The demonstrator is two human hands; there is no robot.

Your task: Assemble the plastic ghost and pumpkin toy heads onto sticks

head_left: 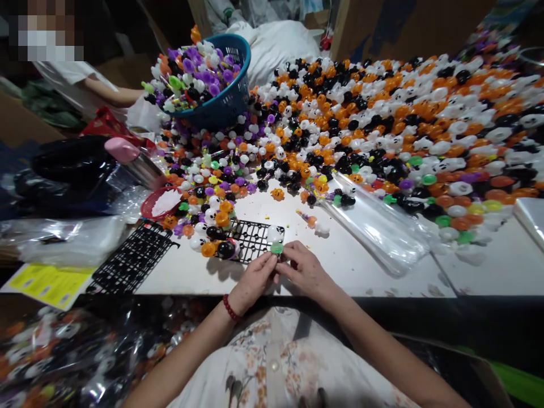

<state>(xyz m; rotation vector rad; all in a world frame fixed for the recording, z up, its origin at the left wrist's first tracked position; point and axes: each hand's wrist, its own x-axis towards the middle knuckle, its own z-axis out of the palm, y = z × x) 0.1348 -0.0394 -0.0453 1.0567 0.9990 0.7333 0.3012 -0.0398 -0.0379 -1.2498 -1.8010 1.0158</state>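
My left hand (pixel 257 279), with a red bead bracelet on its wrist, and my right hand (pixel 302 267) meet at the table's front edge. Both have their fingers closed around a small piece topped by a green cap (pixel 276 248); its lower part is hidden by the fingers. Just behind them lies a black grid tray (pixel 250 242). A white figure (pixel 275 233) sits at the tray's right end, while orange, black and white figures stand along its left side. To the right, a loose piece with an orange and white top (pixel 317 221) lies on the white table (pixel 352 258).
A blue basket (pixel 243 56) full of small figures stands at the back left, near a person's arm (pixel 113 93). Figures are heaped across the back and right (pixel 382 113). Clear plastic bags (pixel 378 226) lie at right; stacked black grids (pixel 130 260) and a pink-lidded bottle (pixel 136 161) are at left.
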